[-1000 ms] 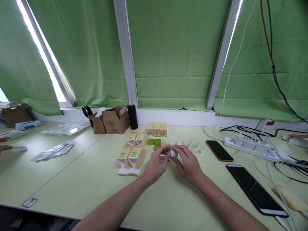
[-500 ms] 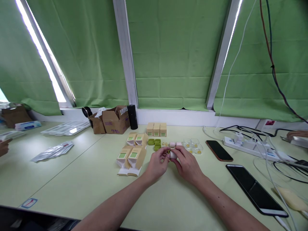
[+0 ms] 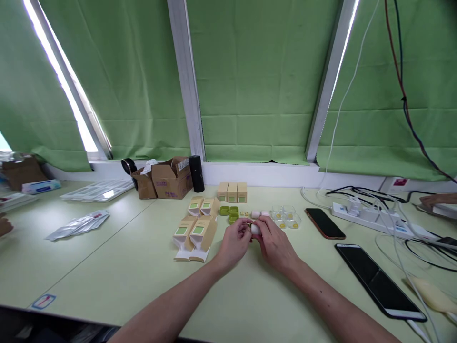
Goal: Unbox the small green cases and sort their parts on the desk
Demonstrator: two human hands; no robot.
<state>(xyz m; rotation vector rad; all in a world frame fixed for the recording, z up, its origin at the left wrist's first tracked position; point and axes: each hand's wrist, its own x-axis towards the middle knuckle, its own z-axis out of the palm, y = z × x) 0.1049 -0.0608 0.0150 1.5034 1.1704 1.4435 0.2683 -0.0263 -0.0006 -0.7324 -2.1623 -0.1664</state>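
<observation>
Left of the hands stand four open boxes (image 3: 207, 227). The left hand (image 3: 233, 242) has its fingers curled in against the white piece (image 3: 255, 229); whether they grip anything, I cannot tell. This piece is between the two hands, its long axis too small to judge. The right hand (image 3: 280, 243), equally near, pinches it with nearly closed fingers. Beyond this hand sit clear cups (image 3: 294, 220).
</observation>
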